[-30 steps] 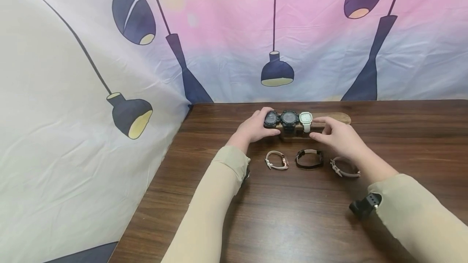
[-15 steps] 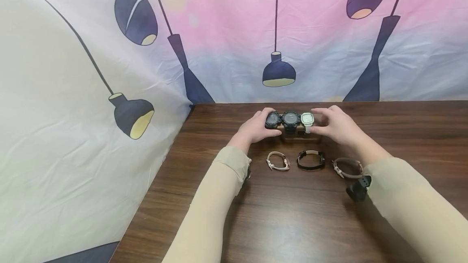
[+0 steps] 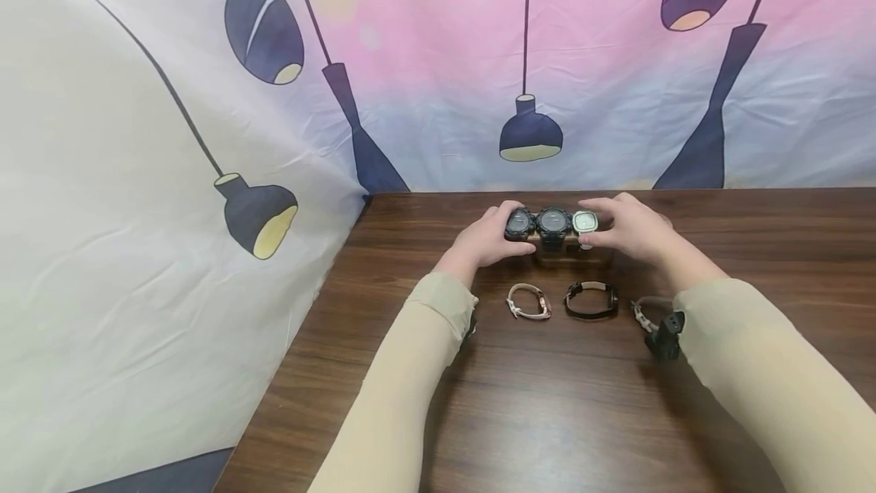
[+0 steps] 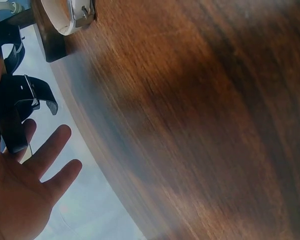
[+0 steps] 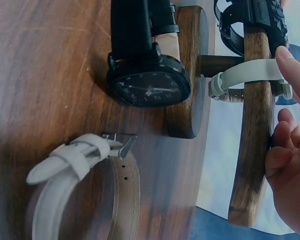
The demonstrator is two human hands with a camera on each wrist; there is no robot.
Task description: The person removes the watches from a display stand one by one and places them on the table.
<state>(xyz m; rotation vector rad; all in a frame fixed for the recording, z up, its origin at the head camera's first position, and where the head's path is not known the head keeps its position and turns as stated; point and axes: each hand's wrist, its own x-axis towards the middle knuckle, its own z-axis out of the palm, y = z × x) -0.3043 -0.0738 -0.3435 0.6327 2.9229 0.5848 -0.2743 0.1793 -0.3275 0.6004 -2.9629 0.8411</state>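
Observation:
A wooden watch stand [image 5: 252,165] near the table's back edge carries three watches on its raised bar. At its left end my left hand [image 3: 482,240] holds a black digital watch [image 3: 520,224], thumb in front and fingers behind. Its other fingers spread out below the bar in the left wrist view. Another black watch [image 3: 553,223] sits in the middle. My right hand [image 3: 636,228] pinches a pale green square watch [image 3: 585,222] between thumb and index finger. In the right wrist view the other fingers curl beside the bar, whose bare right end sticks out past the watch.
Before the stand lie three loose buckled watches: one with a white strap [image 3: 527,316], a black one [image 3: 591,316], and a light-strapped one [image 3: 642,318] partly hidden by the right wrist camera [image 3: 664,337]. A printed cloth [image 3: 438,143] hangs behind the wooden table [image 3: 534,417].
My right hand has moved back and closed in on the pale green watch, now covering the bar's right end in the head view. The left hand keeps its place; the head view shifted slightly.

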